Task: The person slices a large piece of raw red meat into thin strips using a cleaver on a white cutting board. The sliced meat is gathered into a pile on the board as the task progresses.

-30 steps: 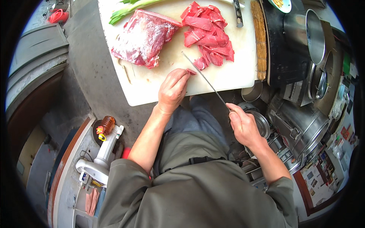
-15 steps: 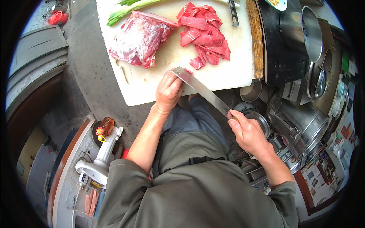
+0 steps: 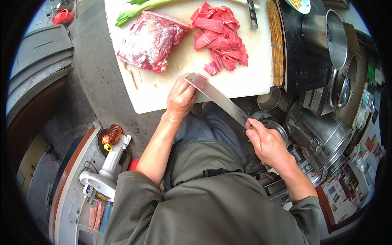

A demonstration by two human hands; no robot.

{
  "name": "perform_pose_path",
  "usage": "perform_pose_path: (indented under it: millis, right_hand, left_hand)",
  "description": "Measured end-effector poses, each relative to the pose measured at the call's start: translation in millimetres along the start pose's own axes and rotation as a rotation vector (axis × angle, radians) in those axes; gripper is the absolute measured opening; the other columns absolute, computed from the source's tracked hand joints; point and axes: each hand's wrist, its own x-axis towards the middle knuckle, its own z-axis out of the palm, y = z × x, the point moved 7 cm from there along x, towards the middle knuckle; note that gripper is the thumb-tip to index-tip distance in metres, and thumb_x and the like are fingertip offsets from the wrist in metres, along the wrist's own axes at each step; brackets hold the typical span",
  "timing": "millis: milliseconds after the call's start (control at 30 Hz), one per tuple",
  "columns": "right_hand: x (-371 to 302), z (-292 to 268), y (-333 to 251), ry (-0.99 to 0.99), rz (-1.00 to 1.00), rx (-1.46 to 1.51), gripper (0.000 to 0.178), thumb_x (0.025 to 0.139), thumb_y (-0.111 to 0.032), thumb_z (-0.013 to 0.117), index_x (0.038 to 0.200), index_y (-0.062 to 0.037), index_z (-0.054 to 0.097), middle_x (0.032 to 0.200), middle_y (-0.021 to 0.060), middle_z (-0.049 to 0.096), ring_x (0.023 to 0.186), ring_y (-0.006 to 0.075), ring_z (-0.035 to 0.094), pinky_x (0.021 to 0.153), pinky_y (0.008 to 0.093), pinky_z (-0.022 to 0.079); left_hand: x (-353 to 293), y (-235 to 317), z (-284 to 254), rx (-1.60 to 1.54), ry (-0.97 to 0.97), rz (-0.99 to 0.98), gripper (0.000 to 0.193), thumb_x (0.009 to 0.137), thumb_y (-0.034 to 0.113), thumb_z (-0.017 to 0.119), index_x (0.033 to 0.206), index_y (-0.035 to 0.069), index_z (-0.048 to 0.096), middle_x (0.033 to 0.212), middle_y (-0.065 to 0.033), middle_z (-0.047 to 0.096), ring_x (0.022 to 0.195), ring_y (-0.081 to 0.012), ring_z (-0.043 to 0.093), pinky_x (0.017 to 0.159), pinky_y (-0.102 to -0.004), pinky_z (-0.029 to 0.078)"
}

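Both my hands are at work: the right hand (image 3: 267, 141) is wrapped round the handle of a broad-bladed knife (image 3: 220, 101), whose far end covers the fingertips of my bunched left hand (image 3: 180, 98), so I cannot tell what those pinch. Just past the blade shows a small red meat piece (image 3: 202, 76). Farther out on my white cutting board (image 3: 249, 79) lie raw meat slices (image 3: 222, 38), heaped between a large raw meat chunk (image 3: 151, 43) and a second knife (image 3: 253, 19).

White cutting board (image 3: 245, 79), raw meat chunk (image 3: 153, 41), red meat slices (image 3: 220, 38), green stalk (image 3: 141, 9), dark-handled knife (image 3: 253, 20).
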Motion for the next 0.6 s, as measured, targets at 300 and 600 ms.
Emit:
perform_pose_path:
  millis: [300, 600]
  right_hand:
    - [8.8, -0.3, 4.5, -0.047, 0.043, 0.018, 0.038, 0.107, -0.034, 0.057, 0.127, -0.0012, 0.06, 0.094, 0.0197, 0.075, 0.09, 0.0437, 0.072, 0.079, 0.0492, 0.057]
    - [29.9, 18.1, 16.6, -0.082, 0.067, 0.038, 0.035, 0.108, -0.034, 0.055, 0.129, -0.0066, 0.056, 0.1, 0.0193, 0.075, 0.096, 0.0437, 0.071, 0.081, 0.0489, 0.056]
  left_hand:
    - [0.6, -0.4, -0.7, -0.009, -0.024, 0.02, 0.034, 0.067, -0.01, 0.072, 0.1, -0.003, 0.072, 0.105, -0.015, 0.07, 0.102, -0.0363, 0.069, 0.089, -0.0423, 0.058]
    - [0.0, 0.8, 0.0, 0.013, 0.004, 0.036, 0.03, 0.068, -0.009, 0.073, 0.098, -0.006, 0.07, 0.105, -0.0166, 0.068, 0.101, -0.0372, 0.069, 0.09, -0.043, 0.057]
